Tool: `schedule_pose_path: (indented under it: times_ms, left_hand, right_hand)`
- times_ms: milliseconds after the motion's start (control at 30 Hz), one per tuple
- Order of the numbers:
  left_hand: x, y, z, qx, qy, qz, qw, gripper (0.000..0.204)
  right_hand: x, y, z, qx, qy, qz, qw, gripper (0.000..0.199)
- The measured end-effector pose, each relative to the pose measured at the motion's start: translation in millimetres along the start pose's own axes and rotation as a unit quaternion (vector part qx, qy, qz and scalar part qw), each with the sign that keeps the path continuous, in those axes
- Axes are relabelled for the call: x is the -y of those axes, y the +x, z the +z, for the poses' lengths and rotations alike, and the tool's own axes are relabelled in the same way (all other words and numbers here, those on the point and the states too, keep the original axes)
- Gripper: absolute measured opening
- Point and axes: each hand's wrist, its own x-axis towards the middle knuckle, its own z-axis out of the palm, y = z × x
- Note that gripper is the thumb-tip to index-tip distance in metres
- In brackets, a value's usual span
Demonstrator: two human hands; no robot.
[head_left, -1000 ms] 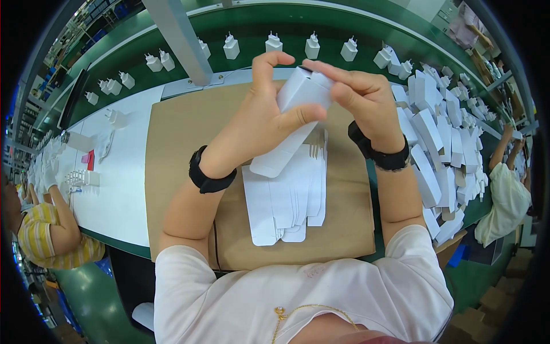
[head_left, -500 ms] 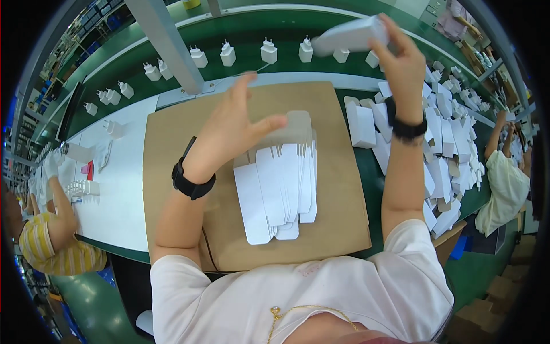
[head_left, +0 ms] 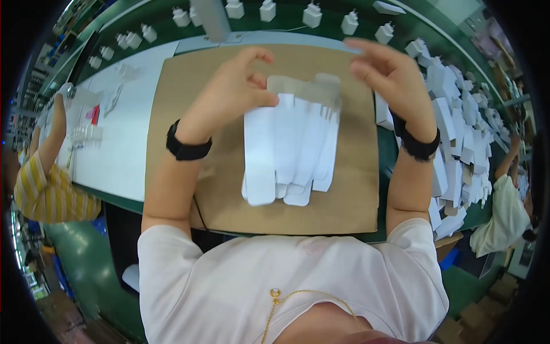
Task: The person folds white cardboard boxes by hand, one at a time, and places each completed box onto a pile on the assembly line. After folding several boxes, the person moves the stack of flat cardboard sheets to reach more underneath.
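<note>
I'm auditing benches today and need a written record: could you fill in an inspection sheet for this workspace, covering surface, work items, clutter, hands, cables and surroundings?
Surface: brown cardboard sheet in front of the person; white tabletop to its left.
Work items: flat white cartons, overlapping in a fanned stack on the cardboard.
Clutter: heap of white boxes at right; small red item at left.
Left hand: partly curled, thumb at the stack's upper left; contact unclear.
Right hand: open, empty, blurred.
Cables: dark cord at the cardboard's lower left.
Surroundings: white plug adapters in a row beyond; co-workers on both sides.
</note>
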Motion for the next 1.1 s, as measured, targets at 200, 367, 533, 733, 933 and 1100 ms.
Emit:
schedule_pose_path:
  times_ms: [200, 367, 533, 733, 933, 1100]
  left_hand:
    - [4.3, -16.1, 2.0, -0.091, 0.034, -0.017, 0.995, 0.043]
    - [-31.2, -17.5, -4.1, -0.109, -0.068, 0.059, 0.99, 0.041]
    - [-56.7, 11.8, 16.1, -0.099, -0.261, 0.154, 0.948, 0.04]
    - [-29.5, 17.5, 36.8, -0.082, -0.114, 0.05, 0.989, 0.023]
    - [-40.1, 10.7, 48.7, -0.152, 0.166, 0.142, 0.964, 0.018]
    - [-19.8, 20.6, 44.1, -0.023, 0.02, 0.177, 0.984, 0.038]
  right_hand:
    - [20.3, -7.9, 31.5, 0.114, -0.081, -0.013, 0.99, 0.036]
    - [24.2, -10.7, 49.9, 0.029, 0.014, -0.047, 0.998, 0.051]
    - [31.3, -7.1, 52.5, -0.023, 0.375, -0.002, 0.927, 0.061]
    - [-16.1, 18.2, 44.7, -0.299, 0.011, -0.255, 0.919, 0.036]
    - [2.9, 6.0, 46.0, -0.213, 0.049, -0.178, 0.959, 0.031]
    - [5.2, 2.8, 33.9, -0.126, 0.128, -0.085, 0.98, 0.048]
